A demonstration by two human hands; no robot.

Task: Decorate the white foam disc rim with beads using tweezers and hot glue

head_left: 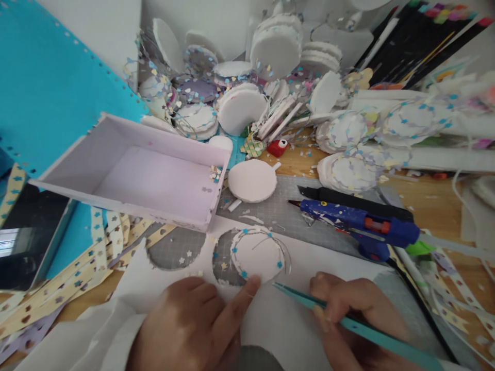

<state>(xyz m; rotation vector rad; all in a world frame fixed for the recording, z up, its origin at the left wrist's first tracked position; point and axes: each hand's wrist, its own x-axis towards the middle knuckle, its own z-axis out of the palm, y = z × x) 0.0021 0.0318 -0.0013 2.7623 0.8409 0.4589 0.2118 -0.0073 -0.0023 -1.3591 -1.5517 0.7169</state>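
Observation:
A white foam disc (pixel 257 253) with small blue flowers and thin glue strands on its rim lies on a white sheet (pixel 309 263) that has round holes cut in it. My left hand (pixel 193 324) rests on the sheet, its index finger stretched out to press the disc's lower edge, the other fingers curled. My right hand (pixel 356 314) pinches teal tweezers (pixel 332 317), whose tips point left toward the disc, a little short of it.
A pale pink open box (pixel 131 175) stands at the left over a teal sheet (pixel 46 87). A blue glue gun (pixel 363 226) and a black knife (pixel 348 198) lie at the right on a grey cutting mat. Many decorated foam discs are piled at the back. Punched paper strips lie at lower left.

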